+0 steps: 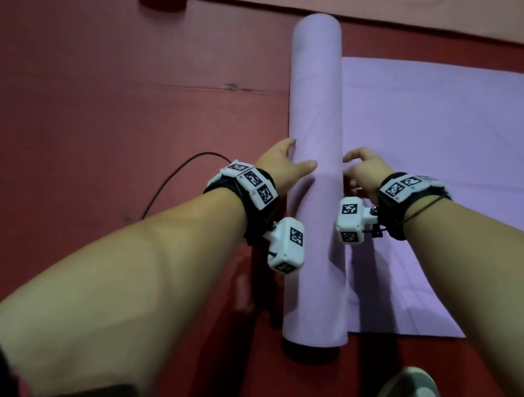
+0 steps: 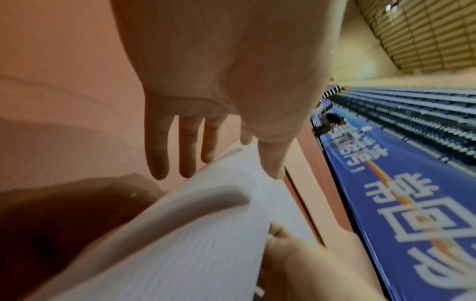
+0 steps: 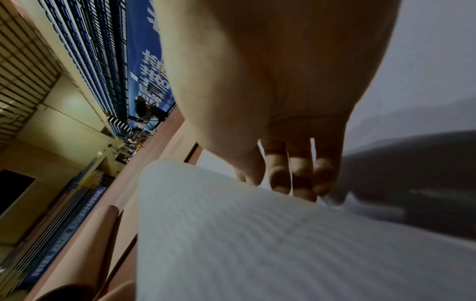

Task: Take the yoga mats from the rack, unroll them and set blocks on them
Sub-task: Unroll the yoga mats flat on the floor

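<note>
Lilac mat roll (image 1: 314, 178) lies between both hands, thumbs touching it.

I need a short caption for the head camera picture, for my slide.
Both hands, left hand and right hand, on a half-unrolled purple yoga mat on the red floor.

Around you: dark red sports floor (image 1: 86, 72), seam line crossing it, black cable (image 1: 168, 182) trailing over it. Your wrist views show indoor hall: blue banner (image 2: 401, 203) with white characters along floor edge, tiered blue seating (image 2: 412, 114) rising behind it, slatted beige wall (image 2: 425, 36) above. Cream wall (image 3: 64, 122) at far end, dark doorway (image 3: 12, 189) beside it. Light dim, warm.
</note>
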### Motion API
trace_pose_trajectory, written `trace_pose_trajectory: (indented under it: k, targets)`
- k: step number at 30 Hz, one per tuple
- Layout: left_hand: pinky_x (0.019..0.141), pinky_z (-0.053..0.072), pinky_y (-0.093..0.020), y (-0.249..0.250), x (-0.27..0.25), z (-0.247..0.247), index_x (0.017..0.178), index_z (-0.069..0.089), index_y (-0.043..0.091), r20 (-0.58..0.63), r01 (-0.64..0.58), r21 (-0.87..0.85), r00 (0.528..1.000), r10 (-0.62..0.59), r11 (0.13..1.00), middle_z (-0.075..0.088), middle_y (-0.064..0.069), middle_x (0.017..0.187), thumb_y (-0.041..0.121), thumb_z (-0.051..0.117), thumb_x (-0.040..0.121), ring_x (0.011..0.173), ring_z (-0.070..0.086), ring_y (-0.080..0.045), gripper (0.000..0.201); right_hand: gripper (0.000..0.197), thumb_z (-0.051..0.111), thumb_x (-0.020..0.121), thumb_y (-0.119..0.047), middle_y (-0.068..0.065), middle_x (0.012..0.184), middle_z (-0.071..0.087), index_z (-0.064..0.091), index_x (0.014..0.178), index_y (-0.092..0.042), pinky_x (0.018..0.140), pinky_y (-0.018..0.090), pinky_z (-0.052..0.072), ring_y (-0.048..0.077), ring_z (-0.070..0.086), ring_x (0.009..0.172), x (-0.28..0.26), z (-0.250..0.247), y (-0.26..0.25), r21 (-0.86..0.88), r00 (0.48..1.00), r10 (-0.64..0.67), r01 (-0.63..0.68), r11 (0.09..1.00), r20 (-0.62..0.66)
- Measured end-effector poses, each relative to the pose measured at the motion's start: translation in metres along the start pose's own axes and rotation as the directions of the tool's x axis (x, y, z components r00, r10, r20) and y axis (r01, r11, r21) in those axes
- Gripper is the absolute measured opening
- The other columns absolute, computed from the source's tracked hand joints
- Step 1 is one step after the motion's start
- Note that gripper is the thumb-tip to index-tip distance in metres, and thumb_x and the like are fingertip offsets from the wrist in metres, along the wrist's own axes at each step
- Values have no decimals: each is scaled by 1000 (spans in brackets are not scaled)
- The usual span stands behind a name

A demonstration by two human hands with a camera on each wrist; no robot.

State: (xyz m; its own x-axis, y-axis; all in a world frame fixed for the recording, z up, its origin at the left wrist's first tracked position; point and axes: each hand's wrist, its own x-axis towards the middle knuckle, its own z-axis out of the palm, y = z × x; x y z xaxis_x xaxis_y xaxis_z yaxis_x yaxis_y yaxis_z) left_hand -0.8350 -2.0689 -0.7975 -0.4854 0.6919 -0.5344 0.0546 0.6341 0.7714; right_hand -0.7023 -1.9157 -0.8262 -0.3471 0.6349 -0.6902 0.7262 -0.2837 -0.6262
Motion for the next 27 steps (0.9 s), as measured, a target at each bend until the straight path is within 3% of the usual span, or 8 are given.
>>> trace_pose_trajectory:
  k: [4, 6, 9, 13, 16, 19, 22, 27]
  targets:
    - [94, 52, -37, -5, -1, -5, 144, 45, 16, 19, 6, 99, 1000, -8, 995, 58, -7, 135, 36, 76, 84, 117, 61, -25, 71, 24, 48, 99, -2, 9, 76, 57, 51, 121, -12, 45, 24, 47, 14, 55, 45, 10, -15, 8, 205, 958, 45, -106, 973, 283]
    - [89, 50, -32, -18, -11, -3, 146, 43, 19, 29, 1, 176, 1000, -6, 984, 60, -5, 133, 37, 74, 85, 116, 61, -25, 71, 10, 48, 102, -18, 10, 72, 61, 55, 102, -11, 46, 27, 52, 16, 60, 46, 4, -18, 8, 200, 896, 69, -172, 965, 440]
    - [80, 45, -26, -34, -27, -4, 146, 43, 19, 24, 16, 210, 999, -21, 978, 63, -7, 130, 34, 62, 95, 115, 61, -27, 56, 37, 44, 101, -31, 0, 51, 42, 47, 70, -11, 45, 23, 45, 14, 42, 39, -9, -7, 2, 196, 765, 32, -206, 959, 644]
    - [91, 51, -37, -48, -32, -15, 148, 41, 18, -30, 90, 213, 996, -86, 973, 63, -12, 130, 26, 56, 97, 113, 63, -30, 54, 34, 47, 101, -39, 5, 60, 54, 56, 87, -10, 55, 29, 50, 16, 52, 44, -15, 17, -8, 94, 836, 72, -146, 985, 544]
    - [80, 55, -36, -40, -31, -24, 151, 32, 28, -99, 76, 183, 993, -59, 980, 68, -11, 116, 13, 58, 87, 95, 68, -31, 71, 37, 59, 93, -48, 11, 72, 61, 62, 99, -12, 60, 34, 52, 23, 58, 56, -15, 31, -11, 49, 850, 79, -122, 991, 520]
    - [91, 52, -35, -28, -32, -26, 153, 31, 29, -122, 50, 152, 992, -31, 987, 58, -10, 135, 19, 64, 82, 113, 62, -29, 79, 80, 78, 65, -65, 17, 92, 70, 65, 116, -6, 77, 44, 56, 30, 67, 76, -19, 43, -21, -45, 872, 67, -51, 998, 485]
    - [102, 46, -35, -28, -37, -25, 154, 27, 28, -142, 64, 204, 989, -35, 977, 46, -9, 145, 40, 76, 66, 127, 51, -25, 101, 106, 86, 40, -70, 18, 89, 66, 57, 121, -7, 64, 43, 57, 29, 66, 69, -13, 57, -28, -74, 913, -27, 63, 995, 408]
    - [102, 45, -37, -38, -43, -26, 158, 12, 29, -159, 95, 329, 986, -43, 939, 38, -12, 145, 46, 82, 72, 126, 50, -30, 112, 75, 79, 66, -64, 13, 78, 66, 57, 109, -6, 48, 27, 49, 26, 65, 61, -32, 70, -55, -302, 939, -66, 175, 937, 338]
